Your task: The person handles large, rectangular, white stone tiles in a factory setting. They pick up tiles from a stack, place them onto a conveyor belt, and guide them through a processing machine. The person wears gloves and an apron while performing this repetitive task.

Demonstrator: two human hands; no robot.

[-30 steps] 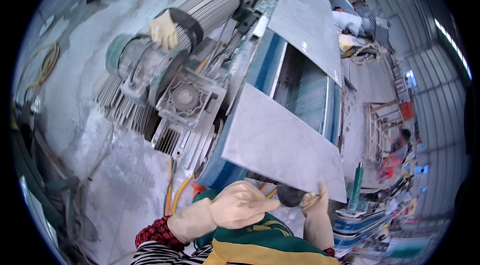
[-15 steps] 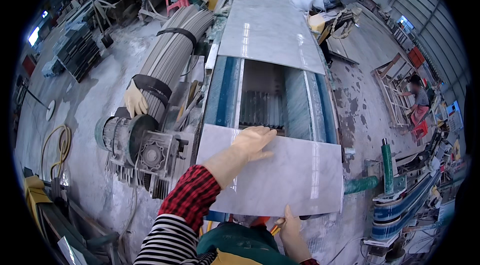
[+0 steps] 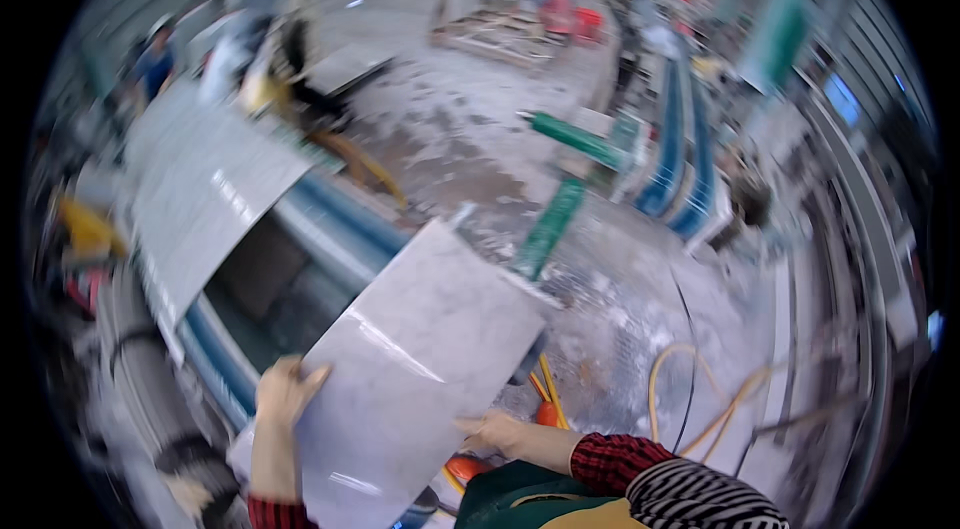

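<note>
A polished white-grey stone slab lies in front of me, across the near end of a conveyor with blue belts. My left hand grips the slab's far edge, its thumb over the top face and its fingers at the rim. At the near edge, my right hand holds the slab, with some fingers hidden by the stone. Farther along the belts rests a second pale slab, apart from the first, with a dark opening between them.
A green post rises by the slab's right corner. Another blue-belted machine stands right. A yellow hose loops on the wet floor. Grey strips are bundled at left. A person in blue stands at the far left.
My view has swung to the right and is blurred. My left hand, flat on the slab before, now holds its far edge. My right hand stays at the near edge.
</note>
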